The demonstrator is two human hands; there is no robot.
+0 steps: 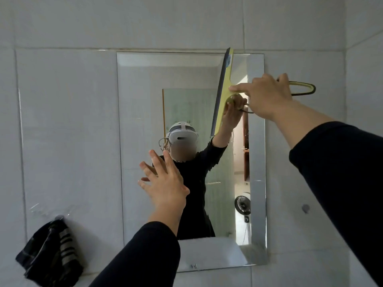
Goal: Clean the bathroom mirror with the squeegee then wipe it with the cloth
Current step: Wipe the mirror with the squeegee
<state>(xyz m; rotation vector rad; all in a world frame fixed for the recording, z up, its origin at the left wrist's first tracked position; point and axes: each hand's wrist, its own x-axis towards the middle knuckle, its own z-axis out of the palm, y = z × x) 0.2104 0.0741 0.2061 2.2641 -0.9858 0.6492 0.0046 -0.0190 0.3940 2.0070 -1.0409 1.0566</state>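
Observation:
A frameless rectangular mirror (141, 100) hangs on the white tiled wall. My right hand (267, 94) grips the looped handle of a yellow-green squeegee (224, 79). Its blade stands almost upright against the mirror's upper right part, reaching from the top edge down to mid-height. My left hand (163, 181) is raised in front of the mirror's middle, fingers spread, holding nothing; I cannot tell whether it touches the glass. A dark cloth with grey stripes (51, 251) hangs from a wall hook at the lower left.
White tiles (68, 131) surround the mirror on all sides. A small round knob (305, 208) sticks out of the wall to the right of the mirror. The mirror reflects a person and a small fan behind.

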